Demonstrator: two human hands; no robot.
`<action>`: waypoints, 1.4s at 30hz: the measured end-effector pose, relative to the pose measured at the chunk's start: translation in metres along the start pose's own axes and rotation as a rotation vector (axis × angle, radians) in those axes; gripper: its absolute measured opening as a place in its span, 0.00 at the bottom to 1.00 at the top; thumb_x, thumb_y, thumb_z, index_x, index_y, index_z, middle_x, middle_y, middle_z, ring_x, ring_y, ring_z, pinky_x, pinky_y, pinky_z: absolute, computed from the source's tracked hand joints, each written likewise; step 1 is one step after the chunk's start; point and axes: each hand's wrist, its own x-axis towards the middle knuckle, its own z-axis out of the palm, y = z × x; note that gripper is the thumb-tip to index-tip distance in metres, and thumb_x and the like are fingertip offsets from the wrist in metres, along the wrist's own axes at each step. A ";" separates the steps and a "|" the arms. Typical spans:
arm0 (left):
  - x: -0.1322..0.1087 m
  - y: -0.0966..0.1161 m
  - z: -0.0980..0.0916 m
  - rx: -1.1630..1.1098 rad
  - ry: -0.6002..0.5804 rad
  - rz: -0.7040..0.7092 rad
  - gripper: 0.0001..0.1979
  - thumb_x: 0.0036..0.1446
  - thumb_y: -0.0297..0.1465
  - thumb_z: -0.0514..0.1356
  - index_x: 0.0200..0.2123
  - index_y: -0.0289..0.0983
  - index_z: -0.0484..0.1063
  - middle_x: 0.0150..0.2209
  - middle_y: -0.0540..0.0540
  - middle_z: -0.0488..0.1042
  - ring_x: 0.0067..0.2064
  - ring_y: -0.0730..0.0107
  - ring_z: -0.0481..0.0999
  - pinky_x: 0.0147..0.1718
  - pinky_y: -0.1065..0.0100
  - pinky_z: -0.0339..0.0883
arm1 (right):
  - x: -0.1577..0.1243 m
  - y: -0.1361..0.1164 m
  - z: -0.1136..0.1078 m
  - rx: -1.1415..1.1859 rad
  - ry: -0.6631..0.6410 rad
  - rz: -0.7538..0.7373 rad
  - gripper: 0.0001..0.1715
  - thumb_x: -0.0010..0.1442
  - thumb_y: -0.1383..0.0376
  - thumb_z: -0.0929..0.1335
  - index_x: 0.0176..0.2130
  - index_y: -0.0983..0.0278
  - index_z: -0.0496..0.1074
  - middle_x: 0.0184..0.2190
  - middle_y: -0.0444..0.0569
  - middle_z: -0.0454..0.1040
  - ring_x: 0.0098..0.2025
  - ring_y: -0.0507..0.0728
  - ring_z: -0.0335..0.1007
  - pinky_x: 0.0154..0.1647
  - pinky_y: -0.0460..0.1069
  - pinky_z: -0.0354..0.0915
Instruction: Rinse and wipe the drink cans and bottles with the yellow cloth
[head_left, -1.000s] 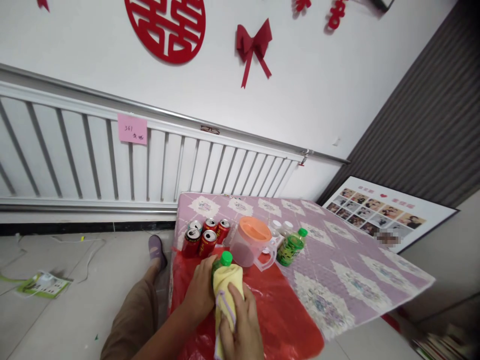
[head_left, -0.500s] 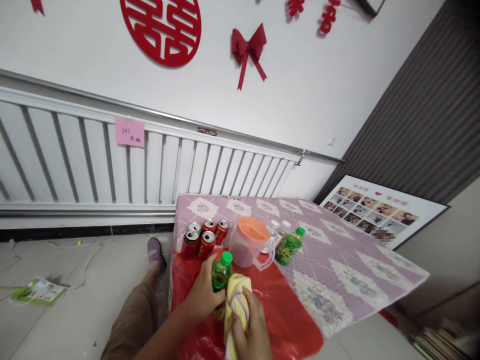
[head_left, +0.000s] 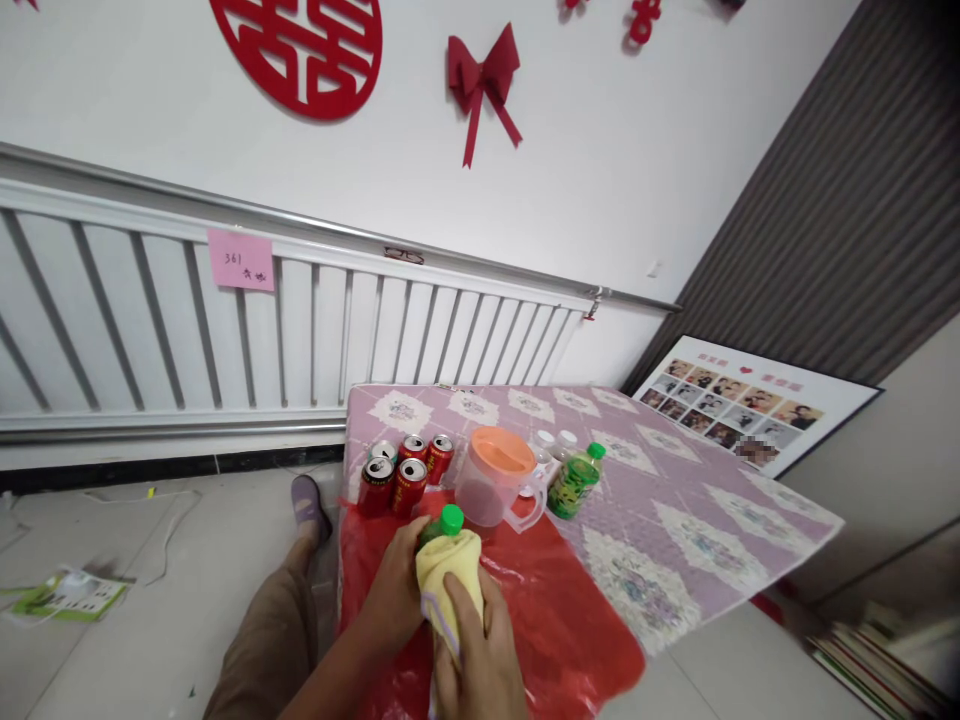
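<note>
A green-capped drink bottle (head_left: 451, 520) stands roughly upright over the red plastic sheet, gripped from the left by my left hand (head_left: 397, 585). Its body is mostly hidden behind a yellow cloth (head_left: 454, 570) with a purple edge. My right hand (head_left: 484, 640) clasps this cloth and presses it against the front of the bottle. Just beyond my hands is a clear pitcher (head_left: 480, 490) with an orange lid. Several opened red drink cans (head_left: 409, 485) are grouped to its left. Another green bottle (head_left: 576, 485) stands on its right.
The red plastic sheet (head_left: 577, 620) lies over the near part of a purple floral tablecloth (head_left: 637, 460). Clear bottles with white caps (head_left: 566, 440) stand behind the pitcher. A white radiator (head_left: 300, 340) runs along the wall. A power strip (head_left: 71, 592) lies on the floor at left.
My right hand has brought the yellow cloth leftward onto the bottle, now covering most of its front. My left hand still grips the bottle. The whole view has shifted slightly.
</note>
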 end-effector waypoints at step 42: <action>-0.003 0.002 -0.003 -0.020 -0.093 -0.053 0.41 0.49 0.22 0.59 0.66 0.40 0.49 0.67 0.40 0.57 0.68 0.56 0.55 0.67 0.49 0.45 | -0.001 0.026 0.008 0.331 -0.110 0.343 0.36 0.60 0.60 0.63 0.65 0.68 0.55 0.64 0.62 0.59 0.65 0.65 0.57 0.62 0.60 0.60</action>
